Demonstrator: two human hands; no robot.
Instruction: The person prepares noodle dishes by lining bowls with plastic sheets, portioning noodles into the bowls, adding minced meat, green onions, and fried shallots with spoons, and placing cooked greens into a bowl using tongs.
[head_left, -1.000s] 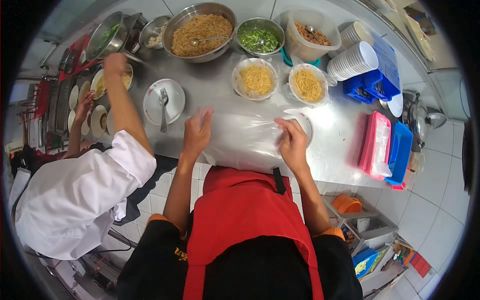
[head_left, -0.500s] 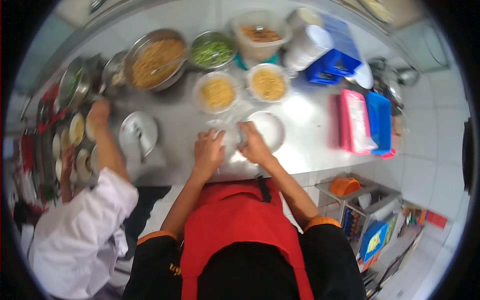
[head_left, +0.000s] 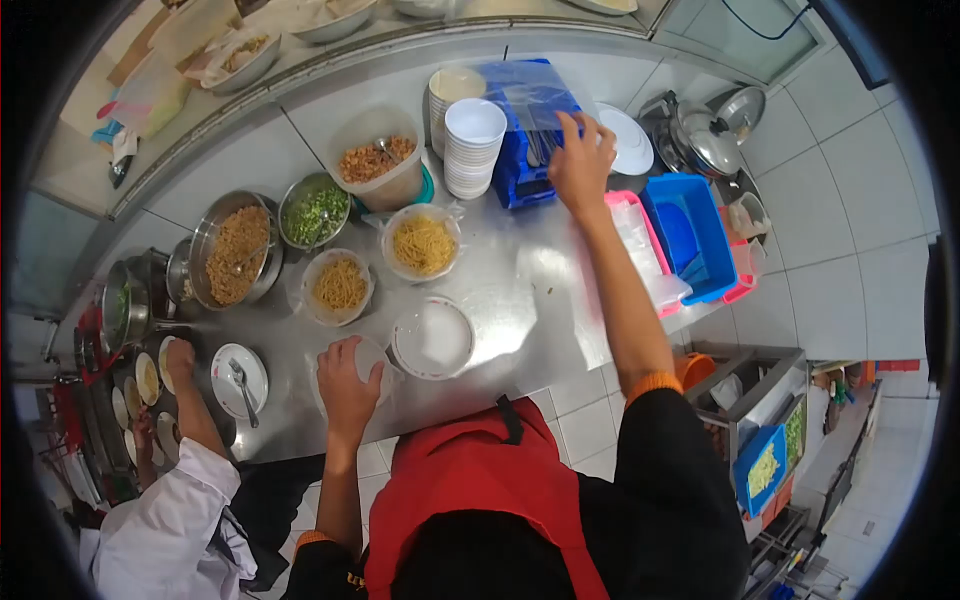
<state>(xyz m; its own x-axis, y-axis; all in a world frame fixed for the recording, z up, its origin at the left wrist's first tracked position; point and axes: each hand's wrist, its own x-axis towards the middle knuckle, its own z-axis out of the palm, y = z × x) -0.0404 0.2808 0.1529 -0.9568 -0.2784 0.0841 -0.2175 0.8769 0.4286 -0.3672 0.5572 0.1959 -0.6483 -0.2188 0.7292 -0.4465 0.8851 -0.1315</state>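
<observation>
My left hand (head_left: 348,388) is at the near side of the table, its fingers curled over the rim of a pale bowl (head_left: 376,362) with clear plastic around it; the hand covers much of the bowl. My right hand (head_left: 584,165) is stretched out to the back, fingers bent at the edge of a clear plastic sheet (head_left: 535,92) over a blue holder (head_left: 512,180). A white bowl (head_left: 432,338) with a red-marked rim stands right of my left hand. Behind are two plastic-lined bowls of noodles, one on the left (head_left: 340,287), one on the right (head_left: 422,243).
Stacked white bowls (head_left: 472,150) stand beside the blue holder. Along the back are a tub of brown topping (head_left: 378,158), chopped greens (head_left: 316,212) and a basin of brown food (head_left: 236,255). Pink (head_left: 640,240) and blue trays (head_left: 690,235) stand right. At left, a co-worker's arm (head_left: 200,415) reaches over small bowls.
My right hand has left the plastic-covered bowl and reached up and right to the plastic sheet at the blue holder. My left hand has stayed at the bowl. The camera view has shifted.
</observation>
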